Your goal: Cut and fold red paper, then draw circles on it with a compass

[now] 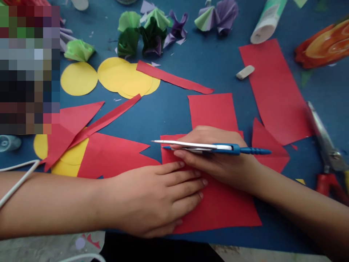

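Observation:
A drawing compass (222, 147) with a silver needle leg and blue body lies sideways in my right hand (218, 156), its legs nearly together and pointing left. The thumb and fingers are closed on it above a sheet of red paper (226, 207). My left hand (160, 198) rests flat on that sheet's left part, fingers stretched toward the right. Beyond my right hand is a smaller red paper square (212, 109). Near my left forearm lies a red piece with a notched edge (114, 154), partly over yellow paper circles (69, 160).
Yellow circles (79, 79) and red strips (174, 78) lie farther back, near folded green and purple paper pieces (154, 34). To the right are an eraser (245, 72), a large red sheet (275, 91), scissors (328, 145) and a white-capped tube (268, 22). A white cord (20, 183) crosses my left forearm.

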The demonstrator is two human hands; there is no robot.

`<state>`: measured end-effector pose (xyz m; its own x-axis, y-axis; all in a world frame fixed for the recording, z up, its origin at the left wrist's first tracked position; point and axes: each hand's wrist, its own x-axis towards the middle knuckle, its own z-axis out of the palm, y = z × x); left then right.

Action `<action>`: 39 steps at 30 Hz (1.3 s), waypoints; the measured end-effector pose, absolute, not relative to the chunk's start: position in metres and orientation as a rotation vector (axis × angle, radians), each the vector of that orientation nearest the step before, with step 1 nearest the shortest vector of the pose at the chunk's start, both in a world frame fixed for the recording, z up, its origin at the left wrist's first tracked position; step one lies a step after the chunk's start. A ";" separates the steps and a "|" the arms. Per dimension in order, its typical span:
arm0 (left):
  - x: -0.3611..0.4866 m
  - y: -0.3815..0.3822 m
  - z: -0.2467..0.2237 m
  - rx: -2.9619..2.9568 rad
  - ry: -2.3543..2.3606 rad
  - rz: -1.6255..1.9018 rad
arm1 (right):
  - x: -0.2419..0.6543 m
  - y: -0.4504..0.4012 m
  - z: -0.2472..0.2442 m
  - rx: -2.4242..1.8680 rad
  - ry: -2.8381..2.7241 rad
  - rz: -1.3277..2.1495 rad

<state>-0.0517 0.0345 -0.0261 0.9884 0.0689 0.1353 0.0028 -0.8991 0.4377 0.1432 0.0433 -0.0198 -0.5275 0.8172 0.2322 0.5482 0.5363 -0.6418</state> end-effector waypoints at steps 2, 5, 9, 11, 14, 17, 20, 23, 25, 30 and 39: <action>-0.052 0.035 -0.027 2.680 0.051 0.211 | 0.143 0.043 -0.020 -1.109 -2.261 0.694; -0.052 0.035 -0.027 2.675 0.047 0.209 | 0.144 0.042 -0.020 -1.118 -2.262 0.701; -0.052 0.034 -0.027 2.667 0.037 0.187 | 0.144 0.042 -0.020 -1.112 -2.271 0.704; -0.051 0.035 -0.027 2.665 0.036 0.186 | 0.145 0.043 -0.020 -1.084 -2.272 0.700; -0.051 0.035 -0.027 2.662 0.034 0.188 | 0.145 0.044 -0.021 -1.069 -2.256 0.697; -0.052 0.035 -0.027 2.655 0.030 0.182 | 0.144 0.043 -0.021 -1.087 -2.244 0.719; -0.052 0.036 -0.026 2.649 0.026 0.179 | 0.144 0.042 -0.020 -1.095 -2.238 0.744; -0.052 0.036 -0.026 2.655 0.030 0.170 | 0.145 0.042 -0.017 -1.160 -2.123 0.845; -0.052 0.036 -0.026 2.656 0.030 0.153 | 0.147 0.044 -0.015 -1.251 -1.969 0.879; -0.052 0.035 -0.026 2.658 0.034 0.126 | 0.157 0.054 -0.016 -1.353 -1.782 0.754; -0.053 0.035 -0.027 2.656 0.025 0.141 | 0.159 0.049 -0.022 -1.247 -1.913 0.796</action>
